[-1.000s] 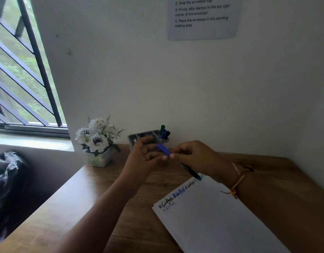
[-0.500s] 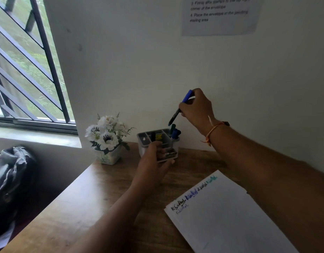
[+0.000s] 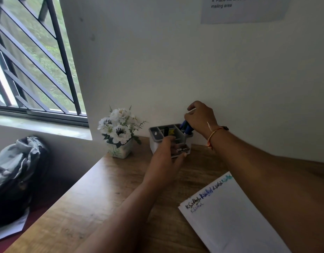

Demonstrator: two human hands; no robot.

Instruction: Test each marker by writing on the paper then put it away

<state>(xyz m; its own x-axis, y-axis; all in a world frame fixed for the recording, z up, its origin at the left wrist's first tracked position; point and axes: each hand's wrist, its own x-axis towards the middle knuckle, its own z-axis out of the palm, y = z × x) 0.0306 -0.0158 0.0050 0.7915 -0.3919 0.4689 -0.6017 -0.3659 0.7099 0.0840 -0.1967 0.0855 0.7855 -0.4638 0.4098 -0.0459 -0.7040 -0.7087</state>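
Reaching to the back of the wooden surface (image 3: pixel 106 194), both hands work at the grey organizer (image 3: pixel 155 141), which sits against the wall at about 12 o'clock from the paper. Head view only.

Right hand (image 3: pixel 201 117): above the organizer's right rear compartment, grip clenched on the blue marker (image 3: pixel 188 128), which stands nearly upright with its lower end inside that compartment. A second blue marker top shows just beside it, same compartment. Orange thread bracelet (image 3: pixel 215 134) on the right wrist.

Left hand (image 3: pixel 166 157): grip closed around the organizer's front face, fingers (image 3: pixel 171 139) hooked on the front rim, thumb along the bottom edge, over a dark label. A black item stands in a middle compartment; can't tell what it is.

Paper (image 3: pixel 230 220): white sheet at 5 o'clock of the organizer, flat on the surface, tilted, with scribbled words in black, blue and teal along its top edge.

Flower pot (image 3: pixel 119 132) with white flowers at 9 o'clock of the organizer, just beside it. Bag (image 3: pixel 17 170) lower left, off the surface. Barred window (image 3: pixel 33 57) upper left. Printed notice (image 3: pixel 243 10) on the wall, top right.
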